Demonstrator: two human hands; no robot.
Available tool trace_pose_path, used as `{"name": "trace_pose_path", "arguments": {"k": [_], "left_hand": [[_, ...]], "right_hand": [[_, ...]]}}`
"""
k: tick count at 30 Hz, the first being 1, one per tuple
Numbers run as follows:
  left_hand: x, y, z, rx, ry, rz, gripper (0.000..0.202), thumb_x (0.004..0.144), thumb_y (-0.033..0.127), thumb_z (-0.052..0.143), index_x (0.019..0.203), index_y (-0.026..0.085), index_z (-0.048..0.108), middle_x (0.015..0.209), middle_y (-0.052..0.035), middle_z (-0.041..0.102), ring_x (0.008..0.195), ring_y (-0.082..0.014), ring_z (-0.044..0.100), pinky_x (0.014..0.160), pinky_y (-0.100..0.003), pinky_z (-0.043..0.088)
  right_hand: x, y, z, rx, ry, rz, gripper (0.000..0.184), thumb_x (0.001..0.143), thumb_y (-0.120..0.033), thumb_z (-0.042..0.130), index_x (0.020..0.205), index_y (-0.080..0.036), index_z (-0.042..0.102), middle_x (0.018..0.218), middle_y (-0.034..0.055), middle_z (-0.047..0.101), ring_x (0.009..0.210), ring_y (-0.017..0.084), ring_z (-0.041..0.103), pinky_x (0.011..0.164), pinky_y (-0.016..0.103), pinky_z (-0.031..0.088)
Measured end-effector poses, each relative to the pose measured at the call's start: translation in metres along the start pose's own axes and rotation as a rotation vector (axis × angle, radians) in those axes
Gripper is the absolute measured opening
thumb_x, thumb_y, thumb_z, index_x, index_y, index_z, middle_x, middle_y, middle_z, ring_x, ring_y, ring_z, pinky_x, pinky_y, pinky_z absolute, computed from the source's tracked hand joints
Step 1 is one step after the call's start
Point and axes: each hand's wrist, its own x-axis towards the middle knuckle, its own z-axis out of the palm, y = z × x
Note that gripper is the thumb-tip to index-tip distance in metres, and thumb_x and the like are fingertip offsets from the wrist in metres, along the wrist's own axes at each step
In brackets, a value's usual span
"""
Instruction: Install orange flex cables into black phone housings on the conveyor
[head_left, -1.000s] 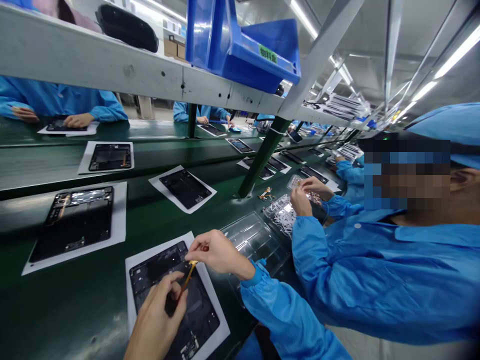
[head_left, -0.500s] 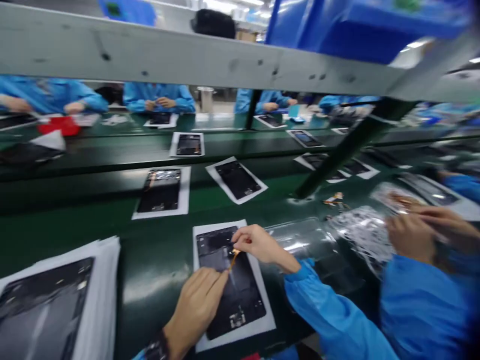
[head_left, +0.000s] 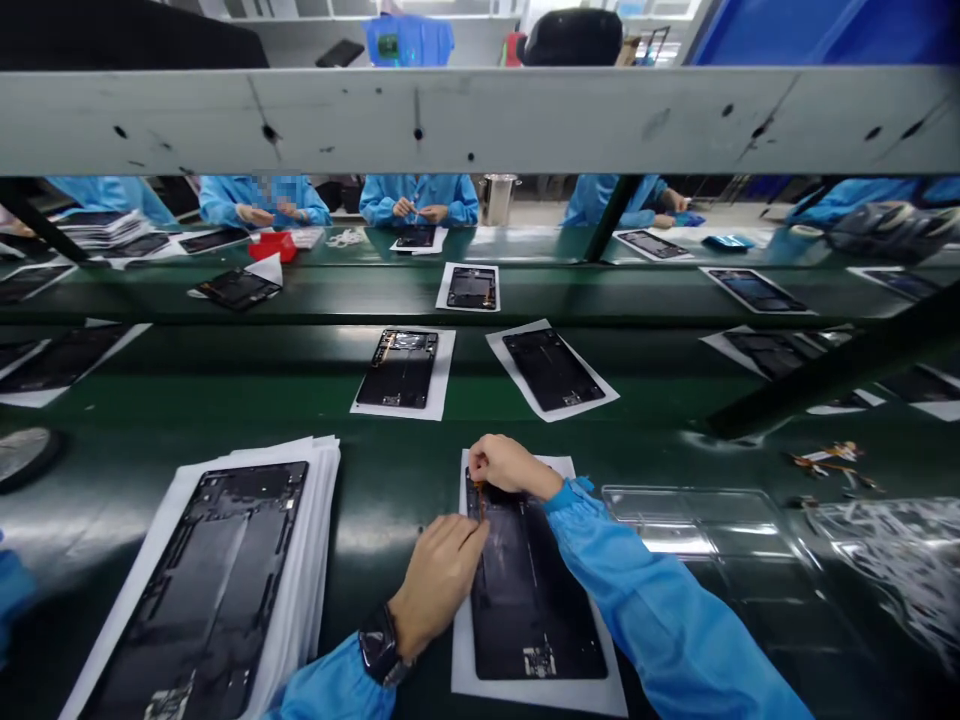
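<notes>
A black tablet back housing [head_left: 536, 600] lies on a white sheet [head_left: 469, 660] in front of me. Over its upper left edge, an orange flex cable [head_left: 481, 500] runs between my two hands. My right hand [head_left: 511, 464] pinches the cable's upper end near the housing's top left corner. Just below, my left hand [head_left: 441, 572], wearing a dark wristwatch [head_left: 381, 645], has thumb and forefinger closed on its lower end. The fingertips partly hide the cable's ends. At the housing's bottom sits a small board [head_left: 538, 660].
To the left stands a stack of white sheets [head_left: 319, 540] topped by another housing [head_left: 217, 570]. A clear plastic tray [head_left: 697, 520], loose flex cables [head_left: 832, 460] and a heap of white strips [head_left: 900, 550] lie right. More housings [head_left: 553, 368] lie beyond; co-workers [head_left: 420, 200] sit opposite under a shelf beam [head_left: 480, 120].
My view has swung left. Both hands keep the flex cable, which has moved from over the housing's middle to its upper left edge and now hangs more upright.
</notes>
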Motion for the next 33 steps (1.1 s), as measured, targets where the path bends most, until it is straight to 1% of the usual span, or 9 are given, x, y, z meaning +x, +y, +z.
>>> {"name": "trace_pose_path", "arguments": {"k": [5, 9, 13, 15, 17, 20, 23, 28, 33], "left_hand": [[0.002, -0.002, 0.007, -0.062, -0.026, -0.030, 0.021, 0.098, 0.012, 0.042, 0.104, 0.013, 0.062, 0.086, -0.0069, 0.064, 0.077, -0.0190, 0.060, 0.067, -0.033, 0.048], [0.001, -0.001, 0.008, -0.059, -0.019, -0.030, 0.022, 0.098, 0.012, 0.041, 0.106, 0.012, 0.062, 0.086, -0.0076, 0.063, 0.078, -0.0186, 0.060, 0.069, -0.033, 0.049], [0.001, -0.003, 0.006, -0.078, -0.044, -0.039, 0.023, 0.098, 0.012, 0.042, 0.109, 0.011, 0.062, 0.089, -0.0084, 0.064, 0.081, -0.0186, 0.061, 0.071, -0.033, 0.051], [0.000, -0.004, 0.005, -0.099, -0.058, -0.049, 0.022, 0.098, 0.012, 0.043, 0.109, 0.011, 0.062, 0.091, -0.0084, 0.065, 0.083, -0.0189, 0.062, 0.073, -0.033, 0.052], [-0.002, -0.006, 0.004, -0.116, -0.064, -0.056, 0.023, 0.098, 0.012, 0.043, 0.109, 0.012, 0.062, 0.092, -0.0084, 0.066, 0.085, -0.0191, 0.062, 0.074, -0.034, 0.052], [-0.004, -0.008, 0.005, -0.133, -0.066, -0.064, 0.024, 0.099, 0.012, 0.041, 0.110, 0.012, 0.062, 0.094, -0.0086, 0.066, 0.086, -0.0188, 0.063, 0.074, -0.033, 0.052], [-0.004, -0.009, 0.006, -0.139, -0.061, -0.068, 0.023, 0.099, 0.012, 0.043, 0.111, 0.013, 0.062, 0.095, -0.0081, 0.066, 0.086, -0.0188, 0.062, 0.074, -0.034, 0.052], [-0.002, -0.006, 0.006, -0.135, -0.069, -0.081, 0.018, 0.097, 0.011, 0.046, 0.104, 0.013, 0.063, 0.094, -0.0078, 0.066, 0.084, -0.0191, 0.061, 0.072, -0.033, 0.052], [-0.005, -0.006, 0.010, -0.152, -0.059, -0.071, 0.018, 0.095, 0.010, 0.049, 0.106, 0.012, 0.063, 0.109, -0.0098, 0.066, 0.097, -0.0206, 0.062, 0.082, -0.035, 0.055]], "right_hand": [[0.013, 0.001, -0.005, -0.051, -0.110, 0.035, 0.006, 0.070, -0.016, 0.075, 0.072, -0.019, 0.070, 0.065, -0.0035, 0.065, 0.062, 0.009, 0.058, 0.056, 0.019, 0.037], [0.030, 0.002, -0.010, -0.123, -0.197, 0.140, 0.019, 0.062, -0.022, 0.084, 0.071, -0.018, 0.068, 0.065, -0.0029, 0.065, 0.062, 0.011, 0.059, 0.053, 0.020, 0.038], [0.045, -0.002, -0.017, -0.250, -0.234, 0.267, 0.035, 0.048, -0.032, 0.092, 0.061, -0.018, 0.063, 0.066, 0.0019, 0.066, 0.067, 0.019, 0.064, 0.056, 0.026, 0.042], [0.045, -0.004, -0.021, -0.307, -0.225, 0.308, 0.040, 0.046, -0.040, 0.093, 0.061, -0.018, 0.063, 0.071, 0.0047, 0.068, 0.073, 0.023, 0.066, 0.060, 0.029, 0.044], [0.039, -0.005, -0.023, -0.358, -0.195, 0.325, 0.042, 0.049, -0.046, 0.091, 0.067, -0.019, 0.064, 0.078, 0.0076, 0.070, 0.079, 0.026, 0.068, 0.064, 0.031, 0.046], [0.024, -0.004, -0.021, -0.426, -0.128, 0.291, 0.046, 0.058, -0.055, 0.085, 0.079, -0.019, 0.065, 0.087, 0.0109, 0.071, 0.087, 0.029, 0.068, 0.068, 0.032, 0.046], [0.008, -0.001, -0.012, -0.465, -0.079, 0.214, 0.049, 0.064, -0.058, 0.080, 0.092, -0.021, 0.063, 0.092, 0.0094, 0.071, 0.089, 0.028, 0.068, 0.068, 0.031, 0.044], [-0.010, -0.003, 0.000, -0.521, -0.027, 0.095, 0.044, 0.076, -0.047, 0.075, 0.106, -0.020, 0.057, 0.100, 0.0106, 0.071, 0.092, 0.028, 0.068, 0.067, 0.030, 0.041], [-0.013, -0.007, 0.000, -0.558, -0.001, -0.018, 0.038, 0.079, -0.041, 0.074, 0.105, -0.019, 0.057, 0.099, 0.0092, 0.070, 0.092, 0.028, 0.068, 0.066, 0.030, 0.040]]}}
